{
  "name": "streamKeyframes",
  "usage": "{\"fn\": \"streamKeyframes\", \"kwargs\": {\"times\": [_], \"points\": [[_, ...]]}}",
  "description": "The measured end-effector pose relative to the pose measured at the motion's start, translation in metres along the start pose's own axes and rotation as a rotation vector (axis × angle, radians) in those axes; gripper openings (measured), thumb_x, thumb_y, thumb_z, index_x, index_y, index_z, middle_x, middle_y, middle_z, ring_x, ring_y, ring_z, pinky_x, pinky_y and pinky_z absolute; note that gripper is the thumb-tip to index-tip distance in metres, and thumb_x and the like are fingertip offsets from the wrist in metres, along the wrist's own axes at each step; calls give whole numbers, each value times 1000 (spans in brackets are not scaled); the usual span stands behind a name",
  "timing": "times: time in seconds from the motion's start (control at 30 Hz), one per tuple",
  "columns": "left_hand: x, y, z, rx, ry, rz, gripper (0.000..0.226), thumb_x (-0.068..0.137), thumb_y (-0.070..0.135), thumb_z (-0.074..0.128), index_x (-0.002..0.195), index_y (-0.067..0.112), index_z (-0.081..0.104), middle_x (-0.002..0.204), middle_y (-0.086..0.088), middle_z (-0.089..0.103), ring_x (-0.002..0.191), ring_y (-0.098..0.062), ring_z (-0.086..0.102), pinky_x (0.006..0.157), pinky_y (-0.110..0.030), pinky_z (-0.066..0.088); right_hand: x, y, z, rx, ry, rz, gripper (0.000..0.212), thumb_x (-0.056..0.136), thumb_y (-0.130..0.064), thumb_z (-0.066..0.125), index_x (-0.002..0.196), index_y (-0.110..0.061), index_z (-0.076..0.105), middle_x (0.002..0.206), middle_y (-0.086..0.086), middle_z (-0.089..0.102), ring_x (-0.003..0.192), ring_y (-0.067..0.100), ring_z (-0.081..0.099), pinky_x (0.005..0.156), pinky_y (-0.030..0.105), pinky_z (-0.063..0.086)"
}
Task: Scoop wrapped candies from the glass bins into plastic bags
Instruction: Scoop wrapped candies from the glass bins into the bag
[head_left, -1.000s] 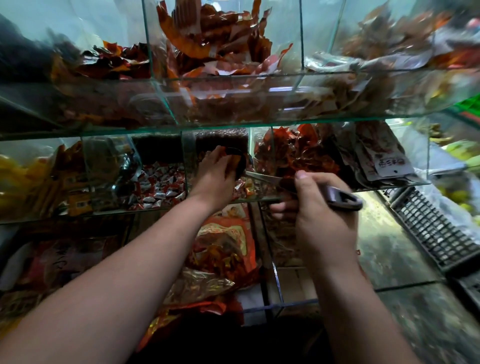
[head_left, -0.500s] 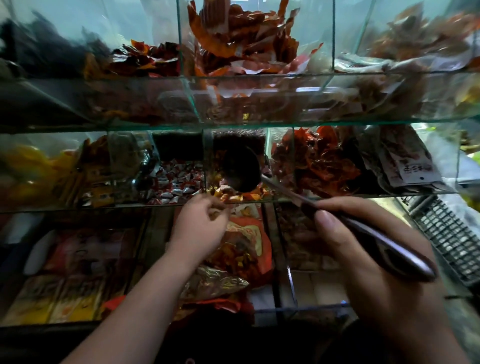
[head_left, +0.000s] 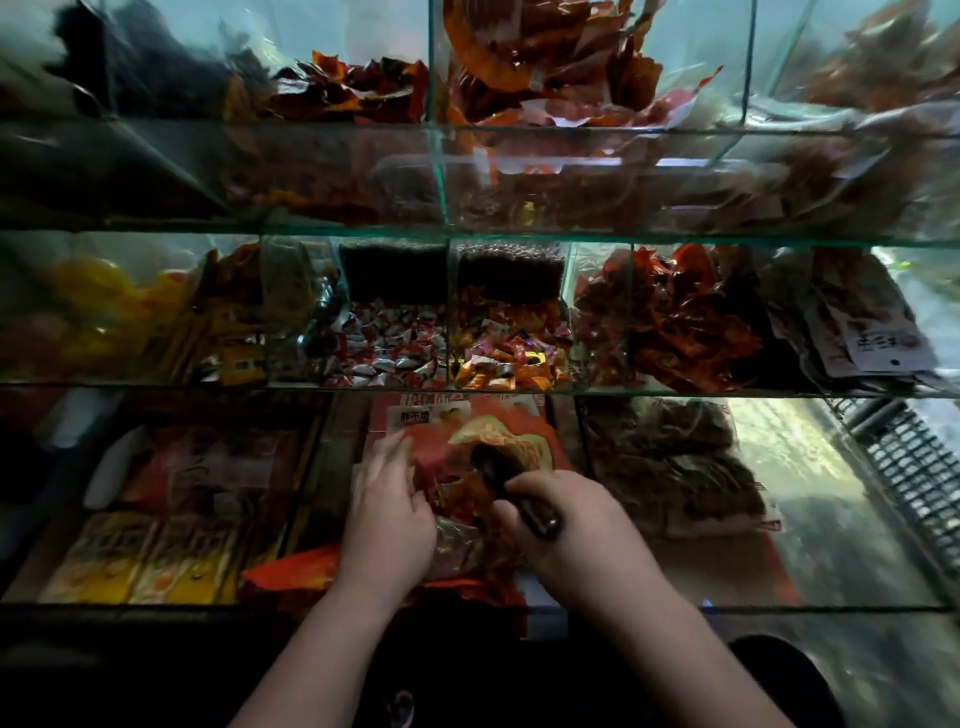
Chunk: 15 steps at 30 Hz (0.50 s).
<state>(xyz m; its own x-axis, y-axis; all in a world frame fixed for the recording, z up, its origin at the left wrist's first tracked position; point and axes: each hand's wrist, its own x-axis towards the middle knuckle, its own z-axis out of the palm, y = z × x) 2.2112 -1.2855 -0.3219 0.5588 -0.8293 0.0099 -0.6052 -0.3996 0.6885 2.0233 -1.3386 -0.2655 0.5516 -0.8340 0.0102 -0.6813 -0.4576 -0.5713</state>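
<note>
Grips the scoop (head_left: 491, 470) by its handle in the right hand (head_left: 582, 530), bowl aimed far-left into the bag (head_left: 519, 447) mouth; touches its left edge with the left hand (head_left: 389, 509), pinching or not, cannot tell.
</note>
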Motion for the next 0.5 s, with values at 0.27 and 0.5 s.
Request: {"fn": "streamKeyframes", "kwargs": {"times": [0.27,0.5], "points": [[-7,1,14,-82,-41,-20,68,99,6,48,159,28,25,164,14,15,150,-4,11,119,-24,10,18,22,76,154,275,132,16,87,-39,76,97,-27,80,87,-7,79,80,11,74,69,26,57],[-15,2,14,-135,-75,0,70,101,11,47,159,34,17,160,30,9,132,14,9,109,-12,8,1,27,63,652,383,399,18,91,-31,76,73,-36,79,75,-19,77,73,-6,71,64,8,50]]}}
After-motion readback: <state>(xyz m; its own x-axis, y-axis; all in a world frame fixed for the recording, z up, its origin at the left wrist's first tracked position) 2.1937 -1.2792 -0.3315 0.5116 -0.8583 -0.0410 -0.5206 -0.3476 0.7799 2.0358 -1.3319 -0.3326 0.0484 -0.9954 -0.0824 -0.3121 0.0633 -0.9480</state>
